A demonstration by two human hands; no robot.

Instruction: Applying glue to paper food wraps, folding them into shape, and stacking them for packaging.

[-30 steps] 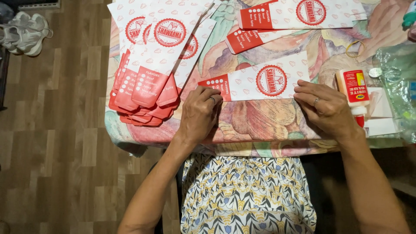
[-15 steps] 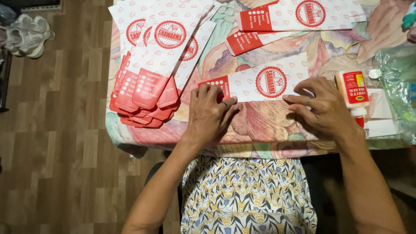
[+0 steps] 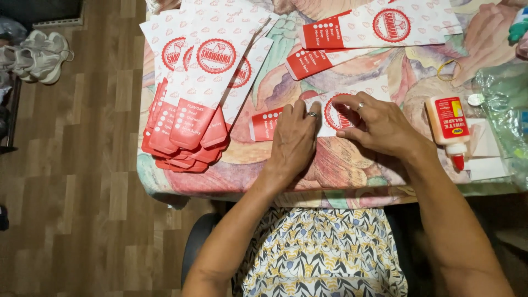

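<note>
A white and red paper sleeve (image 3: 330, 113) lies flat on the table's flowered cloth (image 3: 341, 165), right in front of me. My left hand (image 3: 294, 137) lies palm down on its left half, fingers together. My right hand (image 3: 379, 124) presses on its right half, fingers bent over the round red mark. Both hands cover most of the sleeve; only its red end at the left and a strip in the middle show.
A fanned pile of the same sleeves (image 3: 203, 82) lies at the left of the table. Two more sleeves (image 3: 374, 27) lie at the back. A glue bottle (image 3: 448, 126) lies at the right beside white paper pieces (image 3: 487, 159) and a plastic bag (image 3: 503, 93). Shoes (image 3: 36, 55) stand on the wooden floor.
Both hands have moved inward over the sleeve and now cover it; the sleeve's visible part has become shorter, as if folded over.
</note>
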